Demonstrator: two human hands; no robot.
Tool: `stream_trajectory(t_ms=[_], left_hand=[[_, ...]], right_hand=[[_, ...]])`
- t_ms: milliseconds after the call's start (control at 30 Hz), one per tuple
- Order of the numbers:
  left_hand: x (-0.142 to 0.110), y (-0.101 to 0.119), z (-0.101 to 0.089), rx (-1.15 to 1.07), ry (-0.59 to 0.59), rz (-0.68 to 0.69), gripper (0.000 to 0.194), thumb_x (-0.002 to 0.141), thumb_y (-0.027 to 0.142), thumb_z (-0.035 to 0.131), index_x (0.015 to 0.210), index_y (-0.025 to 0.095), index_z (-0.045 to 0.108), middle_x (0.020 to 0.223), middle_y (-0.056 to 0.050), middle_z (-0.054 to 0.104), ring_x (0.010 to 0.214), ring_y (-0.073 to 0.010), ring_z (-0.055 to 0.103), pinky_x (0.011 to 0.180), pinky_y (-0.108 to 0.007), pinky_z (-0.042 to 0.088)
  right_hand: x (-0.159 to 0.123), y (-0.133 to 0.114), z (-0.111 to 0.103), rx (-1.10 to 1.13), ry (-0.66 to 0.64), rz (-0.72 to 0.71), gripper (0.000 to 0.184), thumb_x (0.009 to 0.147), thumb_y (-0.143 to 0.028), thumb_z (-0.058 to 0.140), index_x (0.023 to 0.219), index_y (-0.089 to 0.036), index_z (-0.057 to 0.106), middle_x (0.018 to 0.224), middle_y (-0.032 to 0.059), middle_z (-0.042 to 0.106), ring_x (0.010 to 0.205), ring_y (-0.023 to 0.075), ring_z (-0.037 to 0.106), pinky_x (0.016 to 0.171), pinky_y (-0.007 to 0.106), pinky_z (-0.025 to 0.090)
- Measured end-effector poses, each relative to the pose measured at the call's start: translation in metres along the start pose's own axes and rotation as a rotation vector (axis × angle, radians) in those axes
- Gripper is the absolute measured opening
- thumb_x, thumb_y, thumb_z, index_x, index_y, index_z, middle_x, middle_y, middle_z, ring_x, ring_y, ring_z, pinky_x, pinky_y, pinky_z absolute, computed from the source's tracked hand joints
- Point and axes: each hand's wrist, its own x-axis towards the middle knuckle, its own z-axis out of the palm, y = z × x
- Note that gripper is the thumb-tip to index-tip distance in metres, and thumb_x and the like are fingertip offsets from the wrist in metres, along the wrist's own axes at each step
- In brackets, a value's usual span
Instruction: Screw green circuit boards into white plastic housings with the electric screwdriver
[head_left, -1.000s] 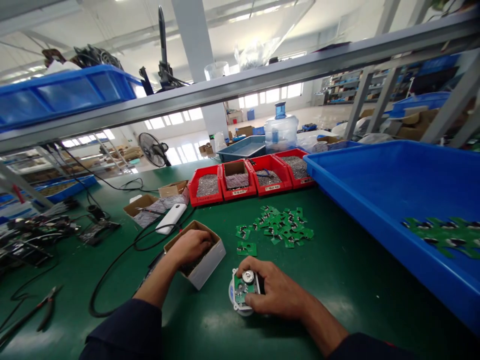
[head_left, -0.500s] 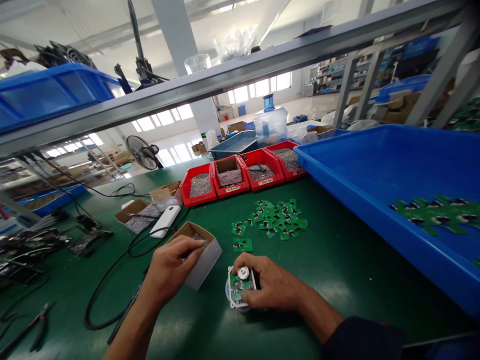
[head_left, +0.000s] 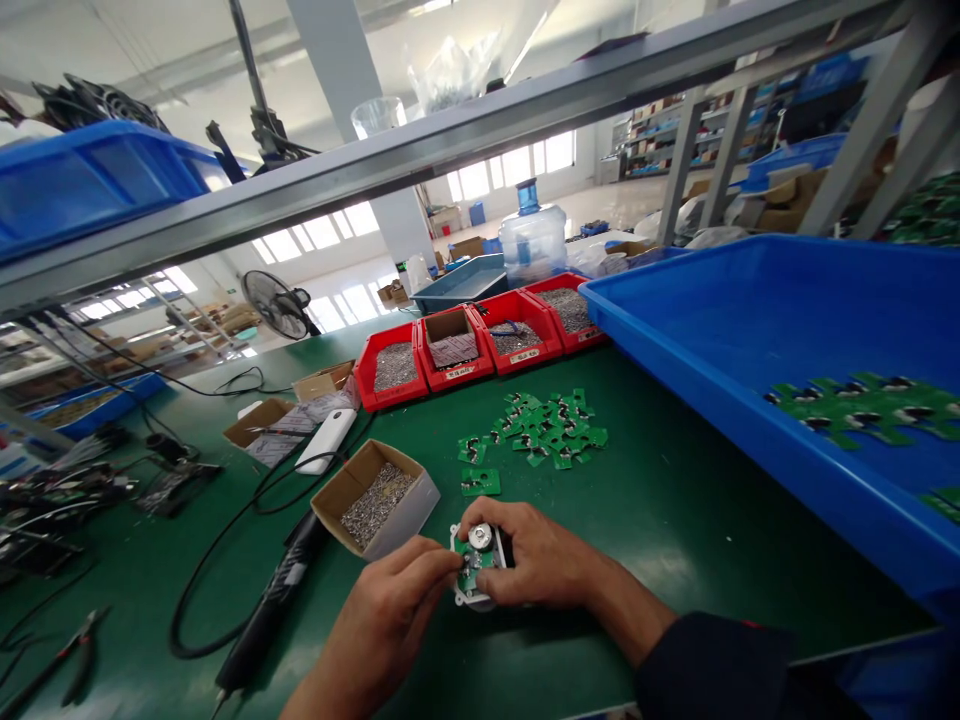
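Observation:
My right hand point(head_left: 532, 560) grips a small white housing point(head_left: 459, 590) that has a green circuit board point(head_left: 470, 570) and a round metal part point(head_left: 480, 537) in it. At the board's left side my left hand point(head_left: 397, 600) is pinched, thumb and index finger together; anything between the fingertips is too small to make out. Just beyond the left hand stands a cardboard box point(head_left: 375, 500) filled with small metal screws. A single green board point(head_left: 480, 483) lies past the housing, in front of a loose pile of similar boards point(head_left: 551, 428).
Red bins point(head_left: 457, 350) of small metal parts line the back. A large blue tray point(head_left: 697, 400) holding boards occupies the right. On the left lie a black electric screwdriver point(head_left: 274, 600) with its cable, pliers point(head_left: 82, 640) and a white device point(head_left: 328, 442). A shelf point(head_left: 420, 130) spans above.
My left hand has moved from the screw box to the housing, its fingertips now at the board. The right hand keeps its hold. The view has shifted slightly.

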Motion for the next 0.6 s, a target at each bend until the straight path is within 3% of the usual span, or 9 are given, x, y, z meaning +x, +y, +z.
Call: stream_trajectory(t_ms=[267,400,500,600], left_hand=[[0.005,0.015,-0.003,0.352,-0.044,0.16,0.035,0.097,0.007,0.038,0.122,0.02,0.059,0.087,-0.007,0.068,0.07,-0.0188,0.066,0.06,-0.026,0.053],[-0.003,0.013,-0.01,0.413,-0.014,0.165,0.04,0.097,0.017,0.046,0.137,0.02,0.052,0.091,-0.007,0.071,0.073,-0.0204,0.068,0.065,-0.029,0.056],[0.0,-0.006,-0.026,0.368,0.114,0.016,0.041,0.099,0.028,0.049,0.139,0.017,0.052,0.103,-0.01,0.072,0.085,-0.0204,0.07,0.075,-0.028,0.056],[0.021,-0.039,-0.044,0.376,0.13,-0.328,0.03,0.1,0.034,0.047,0.109,0.018,0.071,0.104,-0.01,0.073,0.088,-0.0226,0.071,0.078,-0.031,0.055]], right_hand=[[-0.001,0.0,0.001,-0.003,0.016,-0.005,0.037,0.067,-0.015,0.068,0.103,-0.023,0.064,0.075,-0.0071,0.059,0.065,0.0105,0.051,0.059,0.019,0.039],[-0.001,-0.001,0.0,-0.002,0.013,0.013,0.037,0.067,-0.016,0.068,0.103,-0.023,0.064,0.076,-0.0065,0.06,0.064,0.0108,0.051,0.059,0.02,0.04],[-0.001,-0.003,-0.002,-0.012,0.003,0.042,0.038,0.066,-0.016,0.068,0.103,-0.024,0.064,0.075,-0.0065,0.06,0.064,0.0111,0.051,0.058,0.02,0.04],[-0.001,-0.004,-0.003,-0.021,-0.01,0.057,0.04,0.066,-0.016,0.068,0.105,-0.024,0.064,0.074,-0.0065,0.06,0.063,0.0109,0.051,0.057,0.02,0.04]])
